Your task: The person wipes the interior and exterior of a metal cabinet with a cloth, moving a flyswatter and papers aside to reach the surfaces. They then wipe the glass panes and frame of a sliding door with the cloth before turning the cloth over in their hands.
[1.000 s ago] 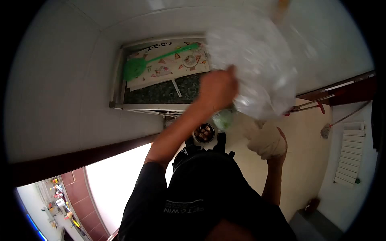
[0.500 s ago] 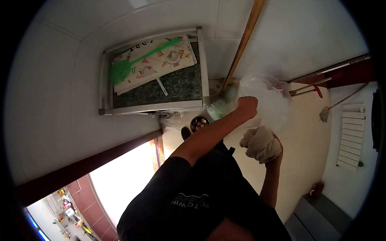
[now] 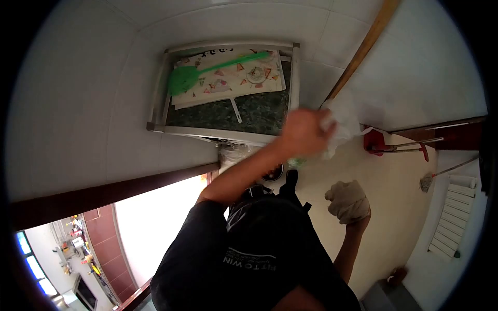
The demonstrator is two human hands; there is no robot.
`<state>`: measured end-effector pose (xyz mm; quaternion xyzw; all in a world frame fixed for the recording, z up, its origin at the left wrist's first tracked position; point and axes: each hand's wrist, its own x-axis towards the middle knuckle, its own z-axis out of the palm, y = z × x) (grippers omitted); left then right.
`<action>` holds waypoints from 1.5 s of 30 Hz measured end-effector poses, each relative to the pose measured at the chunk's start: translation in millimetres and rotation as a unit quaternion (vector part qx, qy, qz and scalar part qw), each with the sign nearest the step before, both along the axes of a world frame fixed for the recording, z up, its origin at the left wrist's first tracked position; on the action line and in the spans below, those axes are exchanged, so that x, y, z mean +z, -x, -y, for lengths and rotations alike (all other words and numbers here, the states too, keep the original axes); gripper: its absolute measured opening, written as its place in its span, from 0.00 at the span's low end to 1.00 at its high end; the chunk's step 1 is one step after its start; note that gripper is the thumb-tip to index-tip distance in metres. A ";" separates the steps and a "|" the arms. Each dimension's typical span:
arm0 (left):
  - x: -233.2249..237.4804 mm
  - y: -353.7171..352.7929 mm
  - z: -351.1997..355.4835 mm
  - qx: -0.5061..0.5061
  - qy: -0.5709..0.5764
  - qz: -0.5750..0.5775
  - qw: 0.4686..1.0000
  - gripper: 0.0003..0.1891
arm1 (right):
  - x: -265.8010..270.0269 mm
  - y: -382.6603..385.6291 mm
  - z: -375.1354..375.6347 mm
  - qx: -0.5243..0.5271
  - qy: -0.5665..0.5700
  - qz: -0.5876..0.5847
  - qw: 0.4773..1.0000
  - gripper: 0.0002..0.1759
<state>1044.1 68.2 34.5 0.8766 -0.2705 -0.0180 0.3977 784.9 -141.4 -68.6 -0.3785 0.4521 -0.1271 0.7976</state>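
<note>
White tile walls box in a small worktop (image 3: 228, 136) and a beige floor. The person's left hand (image 3: 303, 132) is clenched on a clear plastic bag (image 3: 342, 122), just beside a leaning wooden pole (image 3: 363, 49). The right hand (image 3: 359, 222), lower down, grips a bundled cloth (image 3: 346, 199). I'd judge the thin bag could snag on the pole or slip from that one-handed grip, dropping near the bowl (image 3: 273, 173) on the floor.

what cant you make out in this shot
Head view, all of it:
left hand: motion blur smears its fingers on the plastic bag; the bag's contents are unreadable.
bowl: mostly behind the left arm.
wooden pole: cut by the top edge.
right hand: fingers buried in the cloth.
</note>
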 end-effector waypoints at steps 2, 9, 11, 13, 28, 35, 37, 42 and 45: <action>-17.7 -41.3 -44.1 0.092 -0.033 -0.084 0.992 0.16 | -4.6 0.0 2.1 -0.006 -0.013 0.012 1.000 0.22; -140.6 -133.8 -196.2 0.259 -0.291 -0.180 0.903 0.23 | 3.4 -11.3 -6.3 0.021 0.001 -0.004 1.000 0.22; -152.1 -127.1 -199.5 0.248 -0.291 -0.172 0.908 0.23 | -2.3 -8.0 -4.2 0.032 0.013 -0.009 0.999 0.22; -156.9 -120.7 -197.8 0.236 -0.291 -0.164 0.913 0.23 | -12.8 -6.7 0.2 0.057 0.039 0.017 0.997 0.22; -139.8 -109.4 -200.3 0.320 -0.122 -0.177 0.923 0.22 | -4.6 -33.4 -4.7 0.052 -0.004 0.031 0.998 0.21; -145.5 -47.5 -205.4 0.477 0.366 -0.283 0.747 0.10 | -12.2 -35.4 -1.3 0.051 -0.021 0.041 0.998 0.22; -156.0 -44.5 -212.4 0.512 0.417 -0.303 0.688 0.10 | -11.0 -37.8 -2.2 0.070 -0.010 0.038 0.997 0.22; -119.6 -65.6 -206.5 0.405 0.525 -0.481 0.573 0.19 | -0.8 -43.8 -6.5 0.079 -0.010 0.036 0.996 0.22; -127.6 -81.9 -210.4 0.320 0.545 -0.472 0.615 0.20 | 0.1 -45.8 -11.4 0.082 -0.014 0.038 0.996 0.22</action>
